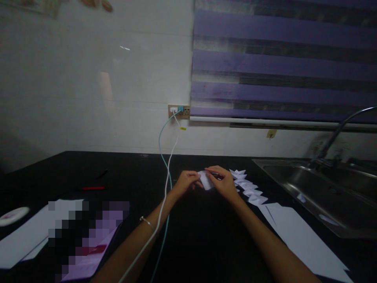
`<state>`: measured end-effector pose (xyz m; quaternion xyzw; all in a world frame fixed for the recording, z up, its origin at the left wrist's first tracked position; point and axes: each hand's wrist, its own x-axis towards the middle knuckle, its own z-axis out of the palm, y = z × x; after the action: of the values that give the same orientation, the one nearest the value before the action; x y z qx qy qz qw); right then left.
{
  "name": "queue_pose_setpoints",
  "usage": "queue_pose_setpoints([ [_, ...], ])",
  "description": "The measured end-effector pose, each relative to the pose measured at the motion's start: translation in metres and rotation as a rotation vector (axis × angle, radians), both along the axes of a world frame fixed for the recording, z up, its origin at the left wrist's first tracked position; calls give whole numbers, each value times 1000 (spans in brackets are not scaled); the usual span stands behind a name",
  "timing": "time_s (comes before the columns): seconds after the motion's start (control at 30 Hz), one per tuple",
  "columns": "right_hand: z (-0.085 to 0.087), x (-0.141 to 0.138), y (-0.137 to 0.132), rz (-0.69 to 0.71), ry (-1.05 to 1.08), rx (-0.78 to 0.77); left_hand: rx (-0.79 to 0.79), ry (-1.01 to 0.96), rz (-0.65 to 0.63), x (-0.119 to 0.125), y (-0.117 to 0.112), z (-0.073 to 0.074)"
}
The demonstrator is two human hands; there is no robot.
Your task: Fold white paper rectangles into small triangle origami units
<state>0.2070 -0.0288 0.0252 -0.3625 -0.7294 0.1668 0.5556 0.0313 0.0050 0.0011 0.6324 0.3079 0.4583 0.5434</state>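
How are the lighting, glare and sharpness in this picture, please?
In the head view, light is dim and the counter looks nearly black; in the head view, pale glare streaks the wall, and mosaic blocks cover part of the purple thing; in the head view, the white paper between left hand and right hand looks soft, its detail unclear.

A small, roughly four-sided piece of white paper [206, 181] slants between the fingers of the left hand [186, 181] and right hand [226, 184], over the black table [200, 236].
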Motion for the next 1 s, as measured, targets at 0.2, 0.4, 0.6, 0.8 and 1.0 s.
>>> queue_pose_setpoints([
  [0.2,-3,1,-1,-35,-246,247,-19,-43,33,-1,9,-8],
  [0.4,-2,-1,-4,-33,-290,275,3,-39,61,-4,6,-6],
  [0.6,-3,0,-3,-78,-259,277,31,-37,101,-4,3,-1],
  [0.8,-4,1,-4,-97,-201,262,-6,-19,67,-4,-4,5],
  [1.0,-3,1,-4,-112,-193,256,-41,-40,48,-3,-8,8],
])
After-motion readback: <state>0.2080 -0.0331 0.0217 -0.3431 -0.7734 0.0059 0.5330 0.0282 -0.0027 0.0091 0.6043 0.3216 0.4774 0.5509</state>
